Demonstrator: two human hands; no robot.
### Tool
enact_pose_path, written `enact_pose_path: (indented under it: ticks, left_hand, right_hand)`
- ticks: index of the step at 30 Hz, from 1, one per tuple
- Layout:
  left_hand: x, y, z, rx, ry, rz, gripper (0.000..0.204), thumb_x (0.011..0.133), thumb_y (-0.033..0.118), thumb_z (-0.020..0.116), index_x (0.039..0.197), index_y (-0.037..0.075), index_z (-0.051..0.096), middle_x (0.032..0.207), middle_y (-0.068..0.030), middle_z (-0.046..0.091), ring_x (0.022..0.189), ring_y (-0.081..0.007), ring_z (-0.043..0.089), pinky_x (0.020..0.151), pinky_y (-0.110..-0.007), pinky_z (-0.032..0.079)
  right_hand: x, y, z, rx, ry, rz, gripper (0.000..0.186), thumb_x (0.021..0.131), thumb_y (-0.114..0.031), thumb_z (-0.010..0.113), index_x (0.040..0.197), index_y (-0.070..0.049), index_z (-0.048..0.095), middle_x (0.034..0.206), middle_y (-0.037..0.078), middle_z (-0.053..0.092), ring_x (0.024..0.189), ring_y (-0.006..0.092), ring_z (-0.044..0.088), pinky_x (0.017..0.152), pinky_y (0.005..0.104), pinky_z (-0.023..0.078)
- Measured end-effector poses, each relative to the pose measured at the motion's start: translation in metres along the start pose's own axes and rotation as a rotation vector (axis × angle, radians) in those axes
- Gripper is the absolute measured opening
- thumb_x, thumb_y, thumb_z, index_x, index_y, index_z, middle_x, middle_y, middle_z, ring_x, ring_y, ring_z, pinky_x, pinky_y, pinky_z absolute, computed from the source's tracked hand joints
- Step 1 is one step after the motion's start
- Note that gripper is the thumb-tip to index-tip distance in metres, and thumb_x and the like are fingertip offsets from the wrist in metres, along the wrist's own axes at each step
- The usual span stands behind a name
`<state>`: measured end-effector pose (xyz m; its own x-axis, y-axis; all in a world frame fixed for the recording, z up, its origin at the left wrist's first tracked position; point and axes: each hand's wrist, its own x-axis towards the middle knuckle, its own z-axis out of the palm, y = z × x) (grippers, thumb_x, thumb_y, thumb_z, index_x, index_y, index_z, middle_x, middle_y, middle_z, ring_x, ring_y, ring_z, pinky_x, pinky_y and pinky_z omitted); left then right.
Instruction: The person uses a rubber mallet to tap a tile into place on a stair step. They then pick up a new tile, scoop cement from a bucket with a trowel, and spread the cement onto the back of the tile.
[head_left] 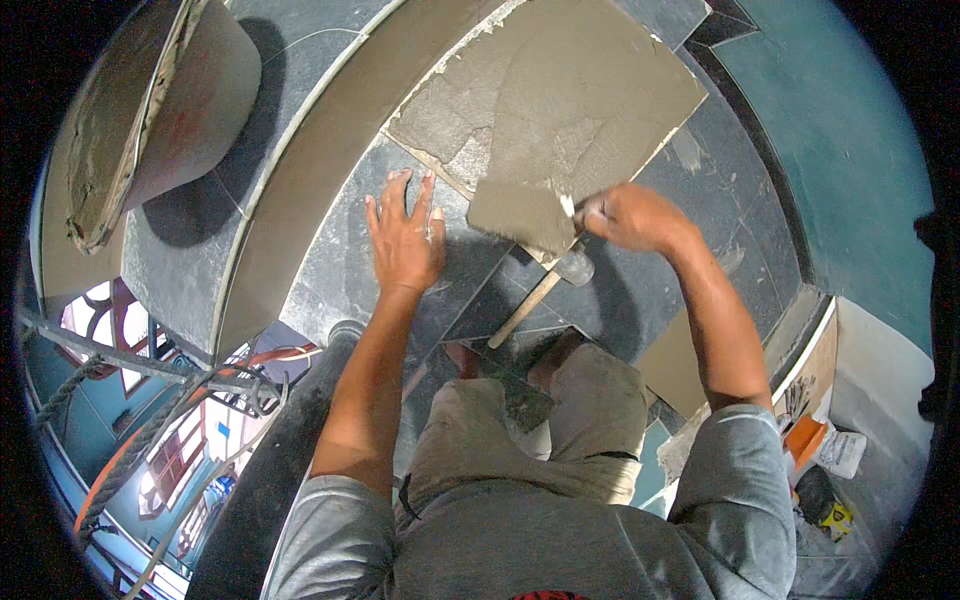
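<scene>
My right hand [640, 218] grips a trowel [525, 215], its flat blade coated in grey mortar. The blade lies over the near edge of a square slab [675, 85] spread with wet mortar [560, 90]. Ridges and rough patches show in that layer. My left hand [408, 240] is open and holds nothing, fingers spread, close to the slab's near left edge. I cannot tell whether its fingertips touch the slab. Below the trowel lies a mallet [574, 268] with a wooden handle, its head partly beside the slab's corner.
A mortar-smeared bucket [190, 120] stands at upper left on dark grey tiles [190, 260], beyond a curved brown step face [290, 190]. Ropes and cables [130, 450] hang by a metal rail at lower left. An orange item [804, 440] and bags lie at lower right.
</scene>
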<state>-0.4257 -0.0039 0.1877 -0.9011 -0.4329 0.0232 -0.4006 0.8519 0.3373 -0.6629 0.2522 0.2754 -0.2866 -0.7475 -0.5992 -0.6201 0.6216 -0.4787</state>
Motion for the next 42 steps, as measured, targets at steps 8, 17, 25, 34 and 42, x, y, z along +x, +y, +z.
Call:
enact_pose_path:
  ticks: [8,17,25,34,42]
  left_hand:
    - [-0.003,-0.010,0.014,-0.101,0.072,-0.036,0.063,0.102,0.022,0.055,0.161,0.006,0.038,0.163,-0.0159,0.041,0.155,-0.0335,0.034,0.130,-0.057,0.017]
    - [-0.011,-0.021,0.023,-0.449,0.288,-0.128,0.060,0.109,0.020,0.044,0.164,0.002,0.029,0.166,-0.0239,0.035,0.154,-0.0416,0.034,0.128,-0.050,0.026]
    - [-0.007,-0.020,0.023,-0.320,0.254,-0.080,0.059,0.110,0.024,0.040,0.164,0.003,0.030,0.167,-0.0224,0.035,0.155,-0.0392,0.033,0.129,-0.051,0.024]
    - [-0.001,-0.009,0.018,-0.016,0.048,-0.013,0.061,0.107,0.029,0.041,0.165,0.010,0.034,0.172,-0.0088,0.033,0.161,-0.0284,0.025,0.131,-0.054,0.010]
    - [-0.001,-0.010,0.019,0.028,0.041,0.042,0.058,0.110,0.035,0.035,0.163,0.012,0.041,0.172,-0.0040,0.034,0.161,-0.0297,0.025,0.130,-0.057,0.010]
  right_hand:
    - [-0.019,-0.050,0.053,0.100,0.376,0.179,0.040,0.106,-0.038,0.054,0.104,-0.001,0.070,0.095,0.027,0.070,0.091,0.0511,0.065,0.081,0.0523,0.052]
    - [0.012,-0.099,0.060,-0.020,0.326,0.125,0.039,0.105,-0.038,0.053,0.101,-0.003,0.072,0.094,0.028,0.071,0.092,0.0497,0.068,0.082,0.0573,0.052]
    - [-0.031,-0.080,0.057,-0.030,0.111,0.165,0.042,0.100,-0.041,0.056,0.103,-0.003,0.075,0.103,0.026,0.074,0.097,0.0488,0.070,0.087,0.0578,0.055]
    - [-0.011,-0.065,0.063,0.061,0.214,0.264,0.046,0.098,-0.046,0.056,0.108,-0.007,0.076,0.106,0.026,0.075,0.102,0.0473,0.071,0.090,0.0552,0.057]
    - [-0.068,-0.028,0.104,0.330,0.515,0.196,0.037,0.102,-0.041,0.059,0.107,-0.007,0.071,0.099,0.025,0.072,0.094,0.0499,0.067,0.080,0.0563,0.053]
